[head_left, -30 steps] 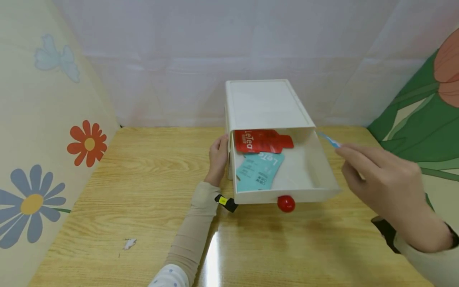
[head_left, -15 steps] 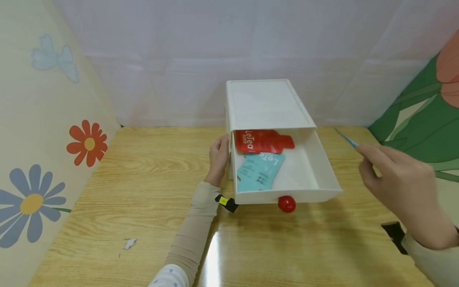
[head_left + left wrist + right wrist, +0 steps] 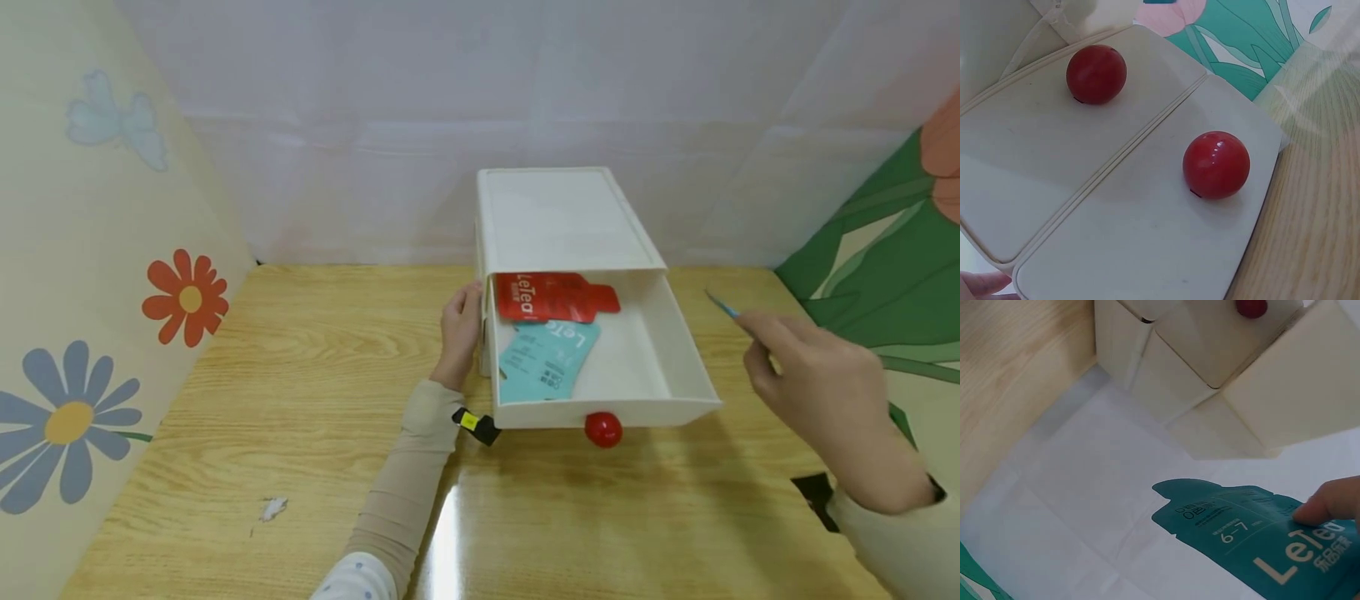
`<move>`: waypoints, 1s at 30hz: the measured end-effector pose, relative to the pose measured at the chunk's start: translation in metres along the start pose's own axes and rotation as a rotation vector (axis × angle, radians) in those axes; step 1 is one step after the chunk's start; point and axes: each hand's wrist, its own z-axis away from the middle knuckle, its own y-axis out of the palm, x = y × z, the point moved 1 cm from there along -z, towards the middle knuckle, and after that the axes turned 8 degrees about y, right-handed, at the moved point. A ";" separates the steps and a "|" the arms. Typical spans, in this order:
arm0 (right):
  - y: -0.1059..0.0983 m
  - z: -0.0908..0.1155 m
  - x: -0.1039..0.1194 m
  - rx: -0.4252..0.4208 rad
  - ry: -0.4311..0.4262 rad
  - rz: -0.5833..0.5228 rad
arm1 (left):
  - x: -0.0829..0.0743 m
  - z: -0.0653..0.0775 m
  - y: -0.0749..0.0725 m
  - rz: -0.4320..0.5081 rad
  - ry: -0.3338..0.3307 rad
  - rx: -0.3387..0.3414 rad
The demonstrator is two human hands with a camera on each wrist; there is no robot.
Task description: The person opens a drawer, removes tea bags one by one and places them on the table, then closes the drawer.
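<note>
A white drawer cabinet [image 3: 570,217] stands on the wooden table with its top drawer [image 3: 630,367] pulled out. Inside that drawer lie a red LeTea packet [image 3: 551,296] and a light teal LeTea packet [image 3: 547,362]. My left hand [image 3: 457,333] rests against the cabinet's left side; in the left wrist view its fingers [image 3: 985,284] show at the cabinet's edge. To the right of the drawer, in the air, my right hand [image 3: 817,383] pinches a dark teal LeTea packet [image 3: 1241,531], seen nearly edge-on in the head view.
A red round knob [image 3: 603,429] sticks out from the open drawer's front. Below it, two closed drawers carry red knobs [image 3: 1216,165]. A white cloth [image 3: 360,133] hangs behind the table, and painted panels [image 3: 97,333] flank it. The tabletop [image 3: 300,433] has a chipped spot at front left.
My right hand has moved right, away from the drawer, with the dark teal packet, which has turned nearly edge-on. The left hand stays at the cabinet's side.
</note>
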 end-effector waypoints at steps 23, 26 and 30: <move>0.067 0.050 -0.017 0.343 0.142 -0.094 | 0.001 0.000 0.002 -0.018 0.016 -0.004; 0.074 0.055 -0.018 0.369 0.170 -0.082 | 0.001 0.000 0.002 -0.017 0.015 -0.002; 0.084 0.064 -0.021 0.472 0.257 -0.070 | 0.001 0.000 0.002 -0.015 0.016 -0.002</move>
